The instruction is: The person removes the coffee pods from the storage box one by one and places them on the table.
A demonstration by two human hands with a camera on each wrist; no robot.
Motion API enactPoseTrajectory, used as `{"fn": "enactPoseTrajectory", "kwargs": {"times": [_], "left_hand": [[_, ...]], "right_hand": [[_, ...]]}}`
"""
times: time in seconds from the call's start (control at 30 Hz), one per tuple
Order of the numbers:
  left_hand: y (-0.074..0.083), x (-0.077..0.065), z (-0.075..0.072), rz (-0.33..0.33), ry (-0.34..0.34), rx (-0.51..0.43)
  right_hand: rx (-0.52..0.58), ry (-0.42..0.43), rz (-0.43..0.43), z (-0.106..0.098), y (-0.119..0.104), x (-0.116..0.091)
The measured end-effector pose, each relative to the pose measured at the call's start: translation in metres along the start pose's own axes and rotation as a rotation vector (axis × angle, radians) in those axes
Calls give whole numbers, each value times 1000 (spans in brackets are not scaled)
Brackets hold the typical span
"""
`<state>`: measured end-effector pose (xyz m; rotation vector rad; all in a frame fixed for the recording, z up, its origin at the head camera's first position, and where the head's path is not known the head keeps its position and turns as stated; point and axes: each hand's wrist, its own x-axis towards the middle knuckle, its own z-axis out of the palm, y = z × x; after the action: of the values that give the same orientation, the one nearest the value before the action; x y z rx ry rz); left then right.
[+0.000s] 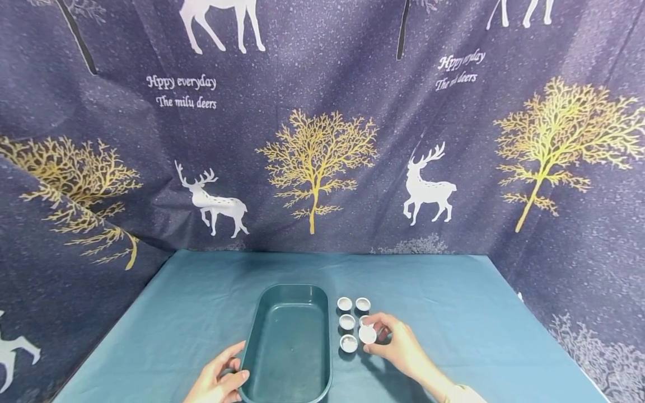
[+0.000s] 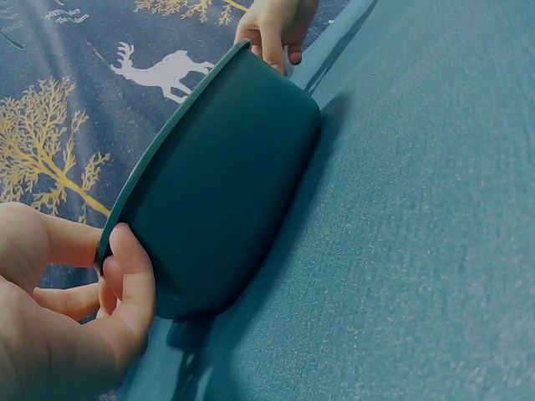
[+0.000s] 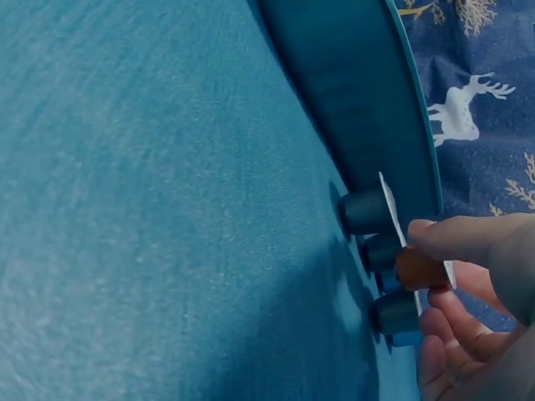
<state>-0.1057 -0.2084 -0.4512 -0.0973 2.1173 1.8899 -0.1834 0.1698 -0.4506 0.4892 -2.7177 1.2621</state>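
A deep dark-green plastic tub point(image 1: 292, 350) stands on the cloth-covered table. My left hand point(image 1: 216, 379) pinches its near left rim, thumb on one side and fingers on the other, as the left wrist view also shows. In my right hand point(image 1: 400, 346) a small coffee capsule point(image 1: 367, 334) is held between thumb and fingers, its pale lid facing up. The right wrist view gives this capsule point(image 3: 418, 269) an orange-brown body. Close by, several more capsules point(image 1: 347, 322) sit lid up in two short columns. One capsule point(image 1: 364, 320) is partly hidden by the held one.
The blue-green tablecloth point(image 1: 453, 302) extends around the tub and capsules. Behind the table hangs a dark blue curtain point(image 1: 327, 73) with printed deer and trees. In the right wrist view, dark-bodied capsules point(image 3: 366, 211) stand close beside the tub's wall point(image 3: 359, 92).
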Motion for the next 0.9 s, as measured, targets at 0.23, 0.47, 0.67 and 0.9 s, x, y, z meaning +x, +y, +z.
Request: {"fn": "enactPoseTrajectory", "kwargs": {"times": [0.23,0.47,0.67,0.9], "left_hand": [[0,0,-1,-3,-14,2],[1,0,-1,-7,-20,5],[2,0,-1,-13,-19,17],[2,1,1,-25,-7,1]], "right_hand": [[20,11,-32,0,4,-4],[30,-25,-1,2,7,-7],[65,-32,-16,3,11,-10],[113,-26,-45,4,16,-12]]}}
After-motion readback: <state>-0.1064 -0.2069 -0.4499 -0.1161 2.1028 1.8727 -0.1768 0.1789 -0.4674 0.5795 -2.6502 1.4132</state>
